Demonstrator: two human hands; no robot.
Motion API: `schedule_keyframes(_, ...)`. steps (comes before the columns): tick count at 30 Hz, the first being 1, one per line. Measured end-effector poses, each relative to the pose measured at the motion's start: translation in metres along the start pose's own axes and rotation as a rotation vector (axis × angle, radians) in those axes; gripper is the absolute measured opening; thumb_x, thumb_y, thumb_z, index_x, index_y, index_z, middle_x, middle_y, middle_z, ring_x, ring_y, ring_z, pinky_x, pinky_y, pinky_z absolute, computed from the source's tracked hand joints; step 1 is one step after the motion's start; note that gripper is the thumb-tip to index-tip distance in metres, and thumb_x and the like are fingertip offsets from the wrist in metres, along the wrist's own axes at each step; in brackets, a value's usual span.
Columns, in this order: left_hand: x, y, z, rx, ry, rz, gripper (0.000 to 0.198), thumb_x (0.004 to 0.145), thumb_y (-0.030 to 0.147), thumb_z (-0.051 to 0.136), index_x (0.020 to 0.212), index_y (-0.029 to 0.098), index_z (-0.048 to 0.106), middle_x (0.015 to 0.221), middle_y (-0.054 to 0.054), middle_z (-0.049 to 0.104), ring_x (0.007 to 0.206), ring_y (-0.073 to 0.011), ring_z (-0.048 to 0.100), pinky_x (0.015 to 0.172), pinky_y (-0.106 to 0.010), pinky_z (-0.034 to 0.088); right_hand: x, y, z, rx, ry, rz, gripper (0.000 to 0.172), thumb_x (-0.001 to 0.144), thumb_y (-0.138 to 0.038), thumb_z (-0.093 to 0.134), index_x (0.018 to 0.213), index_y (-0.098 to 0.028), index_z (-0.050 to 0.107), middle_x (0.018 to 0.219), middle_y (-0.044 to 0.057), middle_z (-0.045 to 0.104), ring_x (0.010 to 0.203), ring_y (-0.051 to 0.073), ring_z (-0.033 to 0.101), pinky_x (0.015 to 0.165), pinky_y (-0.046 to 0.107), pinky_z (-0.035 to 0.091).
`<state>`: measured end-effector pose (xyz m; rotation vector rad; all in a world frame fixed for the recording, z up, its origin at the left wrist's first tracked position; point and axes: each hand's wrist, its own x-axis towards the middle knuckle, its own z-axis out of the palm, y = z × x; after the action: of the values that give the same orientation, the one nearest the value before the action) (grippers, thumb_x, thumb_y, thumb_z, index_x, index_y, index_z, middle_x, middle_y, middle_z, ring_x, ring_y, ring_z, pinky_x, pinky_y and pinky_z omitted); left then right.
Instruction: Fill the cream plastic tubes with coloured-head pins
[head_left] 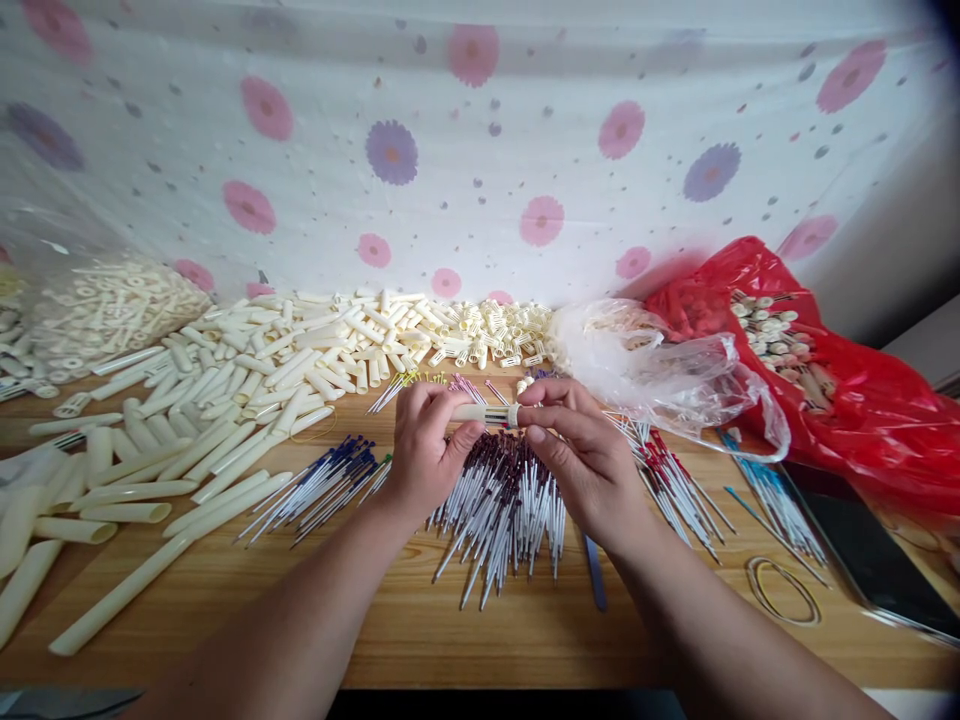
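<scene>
L hand (427, 440), R hand (589, 455) on tube (492, 414) (refills (504, 505) nr).

Home-like wkshp; floral curtain (315, 200), wood tbl (420, 640) w/ pen-part piles (514, 510)

Across the surface (247, 630)

Tubes (266, 375) spread over the left, one bag (56, 240) behind them. A bunch of sticks (517, 500) lies centrally, smaller bunches (319, 490) either side. Two bags (652, 375) crowd the back right, a phone (862, 535) before the outer one.

The left hand (426, 452) hides part of the pale tube (474, 412)
</scene>
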<state>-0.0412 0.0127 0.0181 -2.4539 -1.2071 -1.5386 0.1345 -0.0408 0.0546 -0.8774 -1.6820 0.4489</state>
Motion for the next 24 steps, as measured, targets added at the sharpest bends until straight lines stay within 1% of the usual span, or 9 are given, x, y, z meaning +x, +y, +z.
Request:
schedule_keyframes(3, 0.000, -0.002, 0.002, -0.044, -0.013, -0.029, 0.038, 0.089, 0.053, 0.040, 0.094, 0.021, 0.060, 0.092, -0.006, 0.051, 0.092, -0.0231, 0.049, 0.080, -0.038, 0.042, 0.002, 0.004, -0.004, 0.061, 0.024, 0.020, 0.016, 0.086, -0.019, 0.056, 0.091, -0.024, 0.071, 0.103, 0.007, 0.057, 0.099, 0.019, 0.056, 0.085, 0.041, 0.047)
schedule_keyframes(5, 0.001, -0.005, 0.004, -0.135, -0.027, -0.076, 0.038, 0.090, 0.053, 0.041, 0.093, 0.020, 0.060, 0.090, -0.006, 0.052, 0.090, -0.0223, 0.050, 0.079, -0.037, 0.042, 0.005, 0.010, -0.012, 0.074, 0.118, 0.011, 0.015, 0.085, -0.020, 0.059, 0.091, -0.025, 0.071, 0.102, 0.006, 0.058, 0.099, 0.018, 0.056, 0.086, 0.039, 0.046)
schedule_keyframes(7, 0.001, -0.009, 0.007, -0.258, -0.041, -0.144, 0.037, 0.090, 0.053, 0.041, 0.090, 0.020, 0.059, 0.086, -0.004, 0.052, 0.086, -0.0207, 0.051, 0.076, -0.034, 0.041, 0.008, 0.019, -0.024, 0.013, 0.199, 0.001, 0.012, 0.084, -0.020, 0.061, 0.090, -0.024, 0.071, 0.097, 0.004, 0.061, 0.096, 0.017, 0.058, 0.085, 0.036, 0.046)
schedule_keyframes(8, 0.001, -0.011, 0.009, -0.317, -0.042, -0.186, 0.037, 0.089, 0.053, 0.042, 0.089, 0.020, 0.058, 0.084, -0.004, 0.052, 0.084, -0.0198, 0.052, 0.075, -0.033, 0.041, 0.008, 0.024, -0.030, -0.049, 0.183, 0.004, 0.010, 0.083, -0.020, 0.062, 0.088, -0.023, 0.070, 0.093, 0.004, 0.062, 0.092, 0.016, 0.059, 0.083, 0.034, 0.047)
schedule_keyframes(10, 0.000, -0.015, 0.013, -0.420, -0.032, -0.279, 0.039, 0.088, 0.056, 0.043, 0.086, 0.020, 0.057, 0.084, -0.003, 0.053, 0.082, -0.0186, 0.052, 0.074, -0.031, 0.041, 0.006, 0.038, -0.042, -0.208, -0.032, 0.045, 0.009, 0.082, -0.019, 0.061, 0.083, -0.021, 0.070, 0.085, 0.003, 0.065, 0.082, 0.015, 0.061, 0.076, 0.031, 0.048)
schedule_keyframes(13, -0.001, -0.017, 0.018, -0.538, -0.042, -0.375, 0.041, 0.086, 0.059, 0.044, 0.085, 0.020, 0.056, 0.086, -0.003, 0.056, 0.077, -0.0169, 0.051, 0.072, -0.029, 0.040, -0.007, 0.060, -0.052, -0.416, -0.497, 0.095, 0.013, 0.082, -0.014, 0.059, 0.082, -0.019, 0.071, 0.084, 0.005, 0.066, 0.078, 0.015, 0.061, 0.073, 0.030, 0.048)
schedule_keyframes(15, -0.002, -0.017, 0.019, -0.584, -0.066, -0.395, 0.041, 0.084, 0.060, 0.047, 0.083, 0.021, 0.056, 0.082, -0.002, 0.055, 0.072, -0.0157, 0.049, 0.068, -0.027, 0.038, -0.015, 0.072, -0.053, -0.505, -0.654, 0.085, 0.015, 0.080, -0.011, 0.060, 0.085, -0.019, 0.072, 0.090, 0.007, 0.066, 0.084, 0.017, 0.061, 0.078, 0.031, 0.048)
schedule_keyframes(18, -0.001, -0.016, 0.020, -0.609, -0.078, -0.403, 0.041, 0.081, 0.061, 0.051, 0.080, 0.021, 0.054, 0.074, 0.000, 0.051, 0.067, -0.0147, 0.046, 0.065, -0.026, 0.036, -0.022, 0.082, -0.050, -0.584, -0.703, 0.061, 0.018, 0.077, -0.010, 0.063, 0.088, -0.020, 0.073, 0.094, 0.007, 0.065, 0.090, 0.019, 0.061, 0.083, 0.032, 0.048)
schedule_keyframes(24, 0.000, -0.016, 0.021, -0.624, -0.110, -0.430, 0.042, 0.081, 0.061, 0.051, 0.077, 0.020, 0.052, 0.078, -0.002, 0.057, 0.077, -0.0173, 0.054, 0.074, -0.029, 0.039, -0.020, 0.085, -0.043, -0.627, -0.711, 0.019, 0.019, 0.078, -0.011, 0.063, 0.092, -0.020, 0.072, 0.094, 0.008, 0.065, 0.090, 0.020, 0.060, 0.082, 0.032, 0.047)
